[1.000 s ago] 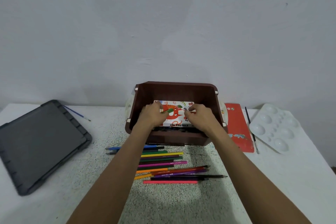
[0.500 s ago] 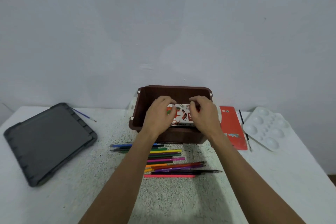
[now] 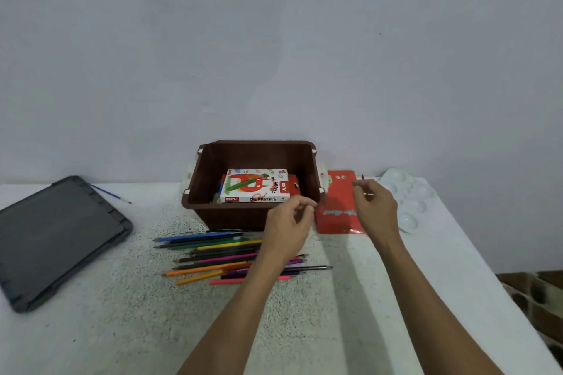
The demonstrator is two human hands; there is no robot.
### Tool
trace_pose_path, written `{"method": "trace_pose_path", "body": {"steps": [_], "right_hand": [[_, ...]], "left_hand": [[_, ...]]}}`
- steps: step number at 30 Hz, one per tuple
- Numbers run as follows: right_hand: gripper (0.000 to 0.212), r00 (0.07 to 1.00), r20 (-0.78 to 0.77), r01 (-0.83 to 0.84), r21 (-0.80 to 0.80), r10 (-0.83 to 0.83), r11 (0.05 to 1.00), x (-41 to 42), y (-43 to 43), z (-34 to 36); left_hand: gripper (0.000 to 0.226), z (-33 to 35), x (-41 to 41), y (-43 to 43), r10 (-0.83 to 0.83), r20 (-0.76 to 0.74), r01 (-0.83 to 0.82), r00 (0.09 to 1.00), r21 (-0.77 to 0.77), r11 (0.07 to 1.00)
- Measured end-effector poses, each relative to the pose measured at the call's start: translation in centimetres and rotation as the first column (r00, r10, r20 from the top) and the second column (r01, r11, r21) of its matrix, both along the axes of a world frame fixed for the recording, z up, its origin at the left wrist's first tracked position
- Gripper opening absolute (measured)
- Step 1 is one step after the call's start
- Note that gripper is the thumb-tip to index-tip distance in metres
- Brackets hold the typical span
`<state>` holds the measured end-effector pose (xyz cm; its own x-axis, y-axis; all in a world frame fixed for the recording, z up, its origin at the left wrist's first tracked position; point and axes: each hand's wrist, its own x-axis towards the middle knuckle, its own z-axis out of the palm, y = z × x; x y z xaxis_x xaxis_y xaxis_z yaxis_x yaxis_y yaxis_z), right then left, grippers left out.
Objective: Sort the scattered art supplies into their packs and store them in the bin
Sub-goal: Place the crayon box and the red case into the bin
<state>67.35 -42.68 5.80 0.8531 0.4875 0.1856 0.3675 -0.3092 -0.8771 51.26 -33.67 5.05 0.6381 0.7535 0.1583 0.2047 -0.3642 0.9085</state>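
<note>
Left hand (image 3: pixel 288 227), grip loose and empty, overlaps the pencils (image 3: pixel 213 248); right hand (image 3: pixel 376 207) covers the red pack (image 3: pixel 336 218), maybe pinching a brush (image 3: pixel 362 176), grip unclear.

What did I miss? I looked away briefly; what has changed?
Both hands let go of the pastel box, which now lies in the bin. The left hand drew back to the bin's front rim; the right hand moved right, over the red pack. Pencils, palette and grey lid stayed put.

Bare forearms (image 3: pixel 231 313), bare left grip (image 3: pixel 286 231), right grip (image 3: pixel 376 207)
</note>
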Motion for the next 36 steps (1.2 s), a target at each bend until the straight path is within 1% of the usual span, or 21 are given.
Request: {"method": "trace_pose_path", "body": {"steps": [2,5,8,10,15,18,21,24,26,28,29,30,32,34,36], "right_hand": [[0.021,0.997,-0.081,-0.007,-0.066,0.002,0.998,1.6,-1.5,-1.6],[0.025,0.984,-0.18,-0.048,-0.172,0.017,0.984,3.2,-3.3,-3.6],[0.032,0.976,-0.21,-0.1,-0.23,0.051,0.968,3.9,-4.4,-4.6],[0.033,0.976,-0.203,-0.136,-0.257,0.084,0.957,4.2,-4.7,-5.1],[0.028,0.964,-0.208,-0.232,-0.338,0.167,0.912,4.3,-4.7,-5.5],[0.026,0.96,-0.196,-0.259,-0.343,0.2,0.903,4.3,-4.5,-5.3],[0.017,0.962,-0.206,-0.233,-0.288,0.178,0.929,4.2,-4.4,-5.4],[0.024,0.976,-0.212,-0.108,-0.226,0.06,0.968,4.1,-4.6,-6.0],[0.02,0.961,-0.276,-0.058,-0.202,0.0,0.978,4.1,-4.9,-6.4],[0.032,0.938,-0.345,-0.031,-0.2,-0.041,0.979,4.4,-5.4,-6.9],[0.037,0.925,-0.376,-0.035,-0.205,-0.046,0.978,4.4,-5.8,-7.0],[0.038,0.914,-0.405,-0.048,-0.201,-0.039,0.978,4.4,-6.2,-7.1],[0.032,0.892,-0.451,-0.072,-0.185,-0.019,0.98,3.9,-7.1,-7.2],[0.022,0.879,-0.476,-0.046,-0.151,-0.032,0.987,3.2,-8.4,-6.9],[0.016,0.866,-0.498,-0.008,-0.108,-0.047,0.994,2.1,-9.7,-6.2]], "left_hand": [[0.017,-1.2,1.4,-1.1,-0.033,-0.12,0.026,0.992,-0.061,0.998],[0.026,-2.9,3.4,-2.0,-0.073,-0.295,0.032,0.953,-0.141,0.99],[0.041,-4.3,5.3,-2.5,-0.136,-0.37,0.034,0.919,-0.27,0.962],[0.049,-4.8,6.3,-2.9,-0.147,-0.427,0.032,0.892,-0.264,0.964],[0.058,-5.5,8.1,-3.9,-0.064,-0.509,-0.031,0.858,-0.177,0.984],[0.06,-5.4,8.5,-4.2,-0.036,-0.486,-0.071,0.873,-0.201,0.977],[0.062,-4.9,8.1,-4.4,-0.019,-0.427,-0.104,0.904,-0.263,0.959],[0.058,-4.5,7.2,-4.8,0.006,-0.375,-0.119,0.927,-0.278,0.953],[0.051,-4.4,6.5,-5.2,0.06,-0.374,-0.164,0.925,-0.254,0.953],[0.044,-4.3,5.9,-5.5,0.1,-0.376,-0.203,0.921,-0.246,0.948],[0.041,-4.2,5.6,-5.7,0.108,-0.363,-0.215,0.926,-0.268,0.939],[0.036,-4.2,5.4,-5.8,0.105,-0.337,-0.213,0.936,-0.299,0.93],[0.026,-4.0,4.9,-6.0,0.073,-0.297,-0.184,0.952,-0.366,0.912],[0.02,-3.8,4.5,-6.1,0.027,-0.279,-0.146,0.96,-0.416,0.897],[0.014,-3.8,3.9,-6.2,-0.026,-0.248,-0.094,0.969,-0.461,0.882]]}}
